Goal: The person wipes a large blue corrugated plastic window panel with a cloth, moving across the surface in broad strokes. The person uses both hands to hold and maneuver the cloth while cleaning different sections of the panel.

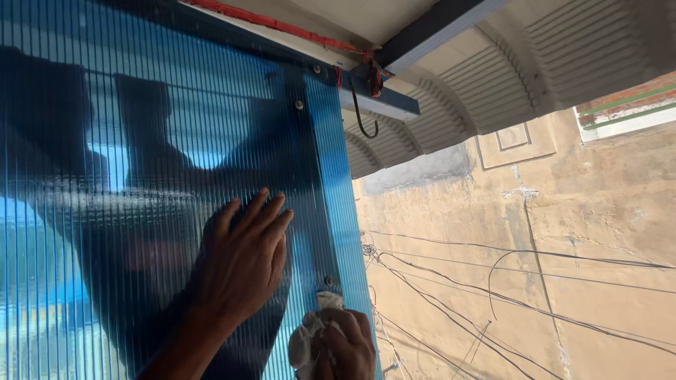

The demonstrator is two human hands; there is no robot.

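— Nearest, at the bottom edge, what's the right hand (346,346) doing?

— Its fingers are curled tight around a crumpled white cloth (310,336), bunched in the fist and pressed against the blue panel (141,176) just under a small screw (329,280).

— And the left hand (243,257)?

— Flat on the panel, just up and left of the cloth, fingers spread and pointing upward, gripping nothing.

— Describe the panel.

— A translucent blue ribbed sheet, upright, filling the left half of the view. Fine vertical flutes run its whole height; dark shadowy shapes show through it, possibly reflections, hard to tell. Two more screws sit near its top right corner, along its right edge.

— Beyond it?

— A dark metal beam (422,32) overhead with a hook (362,116) hanging beneath, a pale ribbed cornice (507,77), then a tan wall (528,232) well apart, crossed by thin cables (507,295).
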